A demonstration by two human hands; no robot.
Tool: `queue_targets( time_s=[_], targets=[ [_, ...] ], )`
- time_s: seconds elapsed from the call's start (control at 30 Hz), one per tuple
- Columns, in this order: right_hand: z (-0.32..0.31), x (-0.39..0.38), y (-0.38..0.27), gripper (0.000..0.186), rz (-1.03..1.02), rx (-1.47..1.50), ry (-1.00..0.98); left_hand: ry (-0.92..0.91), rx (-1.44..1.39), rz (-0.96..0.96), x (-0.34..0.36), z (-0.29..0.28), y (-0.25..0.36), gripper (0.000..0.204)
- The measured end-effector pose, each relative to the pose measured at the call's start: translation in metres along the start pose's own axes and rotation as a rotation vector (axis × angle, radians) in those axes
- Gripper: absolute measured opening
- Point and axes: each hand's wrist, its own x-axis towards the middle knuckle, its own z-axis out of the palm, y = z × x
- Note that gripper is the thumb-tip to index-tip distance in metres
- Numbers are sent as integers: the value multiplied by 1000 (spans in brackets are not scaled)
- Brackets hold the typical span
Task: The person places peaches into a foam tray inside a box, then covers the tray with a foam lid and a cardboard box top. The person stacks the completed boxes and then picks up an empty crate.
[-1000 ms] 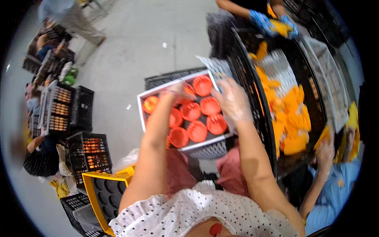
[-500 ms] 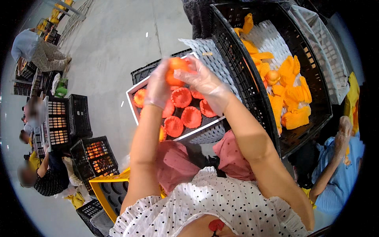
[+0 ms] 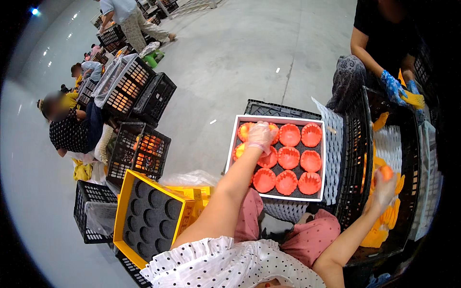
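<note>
A white-rimmed box (image 3: 322,158) holds red scalloped cups (image 3: 288,158) in rows, with orange fruit (image 3: 240,150) in some at the left. My left hand (image 3: 259,137), in a clear glove, reaches into its upper-left part, fingers curled over an orange fruit (image 3: 273,128) in a cup, partly hidden by them. My right hand (image 3: 382,192), also gloved, is in the black crate (image 3: 406,201) to the right, gripping another orange fruit (image 3: 386,172) above orange foam nets (image 3: 374,236).
An open yellow box (image 3: 126,216) with dark moulded padding lies lower left. Stacked crates (image 3: 154,101) and seated workers (image 3: 72,129) are along the left. A co-worker (image 3: 374,48) in blue gloves holds a yellow item at top right. A pale woven sheet (image 3: 331,153) borders the box.
The view has shifted. My hands, together around a fruit above the box half a second ago, have parted: left down onto the cups, right across into the crate with a fruit.
</note>
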Motion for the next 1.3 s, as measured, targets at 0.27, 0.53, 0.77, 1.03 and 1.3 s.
queue_targets(
  time_s=[0.27, 0.53, 0.77, 1.03, 1.3],
  targets=[
    [10, -9, -36, 44, -171, 6, -65, 52, -131, -105, 37, 49, -4, 53],
    [10, -100, -127, 40, -789, 310, -216, -355, -169, -284, 49, 2, 3, 68],
    [2, -146, -156, 40, -995, 238, -424, -264, -224, -168, 25, -11, 6, 95],
    [28, -126, -144, 38, -642, 559, -505, 128, -858, -111, -29, -45, -1, 64],
    [73, -118, -147, 84, -445, 692, -775, 211, -1952, -222, -35, -62, 33, 37]
  ],
)
